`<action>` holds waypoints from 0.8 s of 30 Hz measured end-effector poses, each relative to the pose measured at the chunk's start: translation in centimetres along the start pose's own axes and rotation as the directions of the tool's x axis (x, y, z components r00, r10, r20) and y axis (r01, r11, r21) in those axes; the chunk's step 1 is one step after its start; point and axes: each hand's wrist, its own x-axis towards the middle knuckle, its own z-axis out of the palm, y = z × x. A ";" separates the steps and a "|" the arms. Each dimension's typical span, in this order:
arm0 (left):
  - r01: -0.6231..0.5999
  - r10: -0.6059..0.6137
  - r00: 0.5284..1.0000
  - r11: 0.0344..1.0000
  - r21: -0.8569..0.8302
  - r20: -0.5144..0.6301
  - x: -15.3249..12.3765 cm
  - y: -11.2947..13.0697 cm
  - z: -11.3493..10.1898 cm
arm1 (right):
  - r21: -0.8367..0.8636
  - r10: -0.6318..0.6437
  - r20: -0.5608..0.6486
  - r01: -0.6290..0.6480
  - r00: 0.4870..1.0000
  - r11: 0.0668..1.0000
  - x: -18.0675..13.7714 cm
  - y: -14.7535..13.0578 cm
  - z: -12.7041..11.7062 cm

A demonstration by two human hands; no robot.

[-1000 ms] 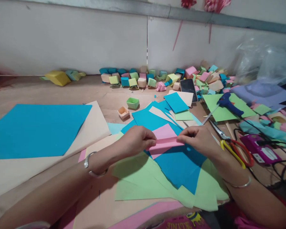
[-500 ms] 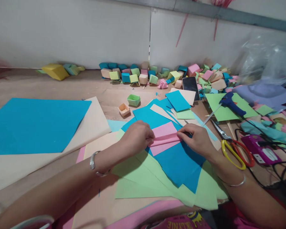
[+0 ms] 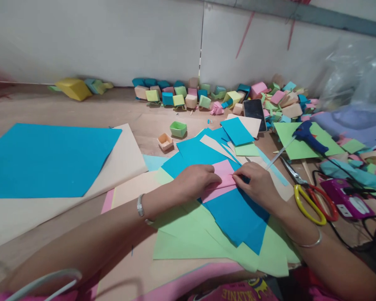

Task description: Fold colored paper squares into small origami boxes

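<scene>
A pink sheet of paper [image 3: 223, 167] with a raised fold across its middle lies over blue sheets [image 3: 238, 217]. My left hand [image 3: 198, 182] is closed, its thumb and fingers on the fold at the left and middle, covering part of it. At the fold's right end, my right hand [image 3: 252, 180] pinches the paper between thumb and fingers. Beneath the blue sheets spread light green sheets [image 3: 188, 246]. Beyond my hands lie a smaller blue piece [image 3: 237, 130] and cream strips [image 3: 214, 146].
Small open boxes, one green [image 3: 178, 129] and one peach [image 3: 165, 142], stand behind the papers. Folded paper cubes [image 3: 167, 99] line the wall. To the right are scissors [image 3: 310, 202], a glue gun [image 3: 310, 136], a phone [image 3: 255, 113] and a purple power socket [image 3: 347, 198] with cables.
My left hand has slid rightward along the fold, closer to my right hand. My right hand keeps its pinch at the fold's right end. The view has shifted slightly.
</scene>
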 end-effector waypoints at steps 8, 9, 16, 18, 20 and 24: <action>0.002 -0.002 1.000 0.997 -0.072 -0.004 0.1 -0.2 0.1 | -0.283 -0.326 0.054 0.328 0.944 0.901 -1.4 -3.8 0.1; 0.003 -0.004 1.000 0.997 -0.081 -0.012 0.1 -0.2 0.2 | -0.314 -0.344 0.096 0.357 0.934 0.880 -1.6 -4.2 0.1; 0.077 -0.080 0.996 0.993 -0.087 -0.030 0.2 -0.4 0.8 | -0.502 -0.224 0.243 0.320 0.944 0.804 -2.7 -3.4 -0.9; 0.064 -0.066 0.997 0.995 -0.071 -0.029 0.2 -0.3 0.6 | -0.568 -0.154 0.249 0.274 0.956 0.776 -2.8 -2.7 -1.6; 0.031 -0.032 0.999 0.998 -0.052 -0.025 0.1 -0.2 0.3 | -0.613 -0.109 0.230 0.231 0.967 0.755 -2.7 -2.3 -2.2; 0.019 -0.019 1.000 1.000 -0.006 -0.001 0.0 0.1 -0.2 | -0.580 -0.193 0.163 0.252 0.968 0.775 -2.3 -3.1 -1.9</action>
